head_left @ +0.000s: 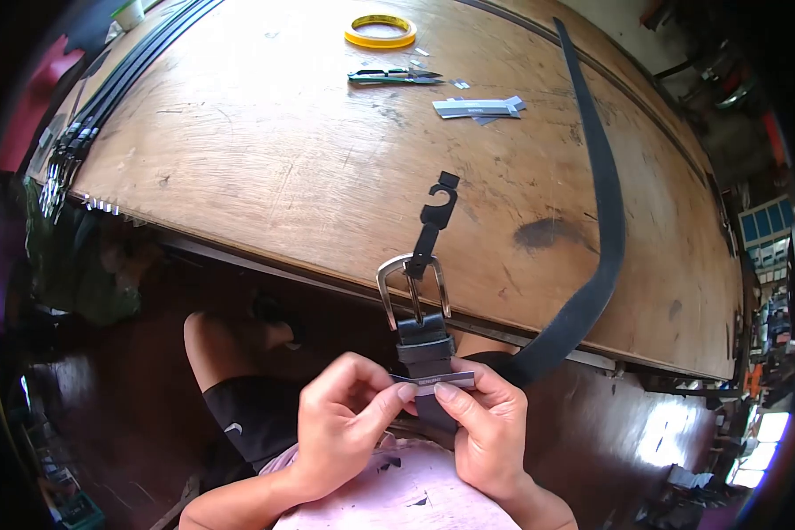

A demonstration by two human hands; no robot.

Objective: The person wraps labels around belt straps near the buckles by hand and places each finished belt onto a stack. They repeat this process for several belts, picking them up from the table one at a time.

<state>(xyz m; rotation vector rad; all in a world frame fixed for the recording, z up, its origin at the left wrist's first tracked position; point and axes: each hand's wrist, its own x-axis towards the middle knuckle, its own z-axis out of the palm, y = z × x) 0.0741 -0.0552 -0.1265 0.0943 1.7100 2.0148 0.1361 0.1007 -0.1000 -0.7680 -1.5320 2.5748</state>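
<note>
Close to my body, my left hand (343, 426) and my right hand (488, 426) pinch a narrow grey printed label strip (433, 382) between thumbs and fingers. The strip lies across a black belt (608, 199), just below its keeper loop. A silver buckle (386, 296) at the belt's end rests against the table edge, with a black plastic hanger (439, 212) attached and lying on the tabletop. From my right hand the belt's long strap curves up over the right side of the table. My fingers behind the strip are partly hidden.
On the wooden table (256, 150) are a yellow tape roll (355, 39), thread snips (384, 78) and a small pile of label strips (477, 109). Several black belts (146, 57) lie along the left side, buckles by the edge. A pale cup (129, 15) stands far left.
</note>
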